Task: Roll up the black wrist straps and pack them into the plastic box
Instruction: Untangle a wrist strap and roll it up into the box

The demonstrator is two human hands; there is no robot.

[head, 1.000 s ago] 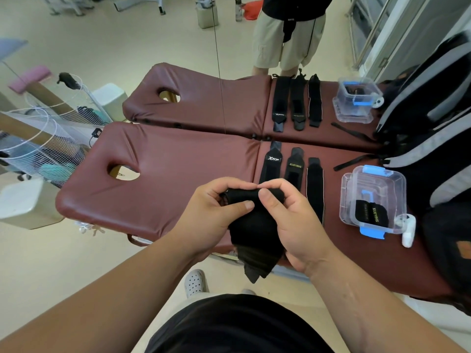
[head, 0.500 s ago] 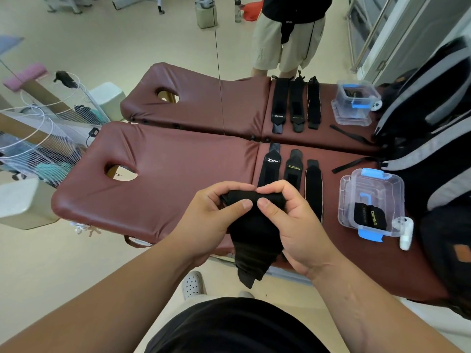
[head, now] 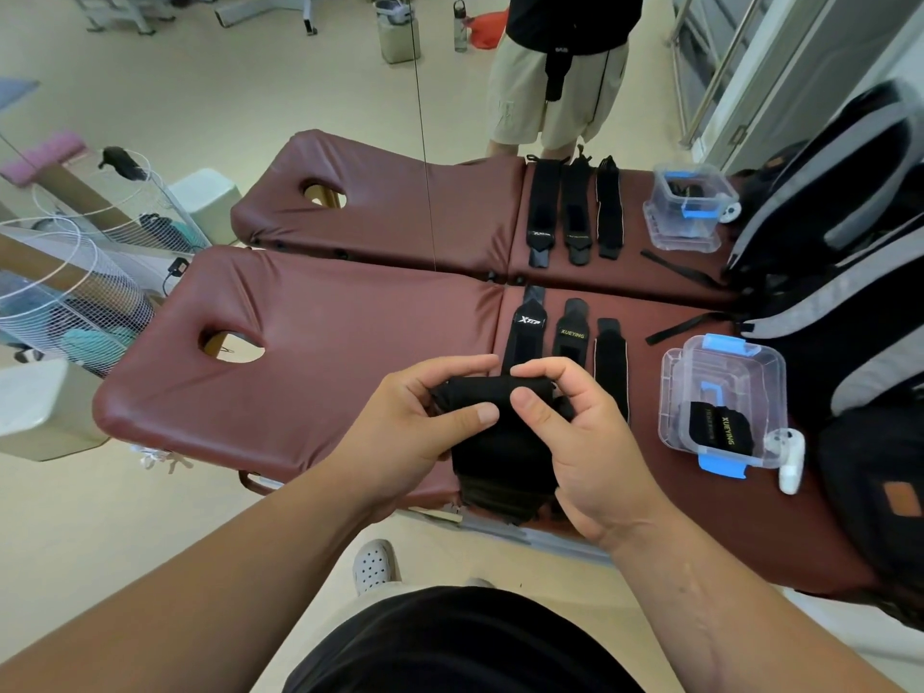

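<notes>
Maroon padded table, vinyl cover, with an oval face hole near its left end and a seam across the middle. Right of the seam, three black wrist straps lie flat, side by side, running front to back. Further right stands a clear plastic box with blue latches. A small white object lies just beside the box's near corner. A grey-and-black backpack occupies the right end.
</notes>
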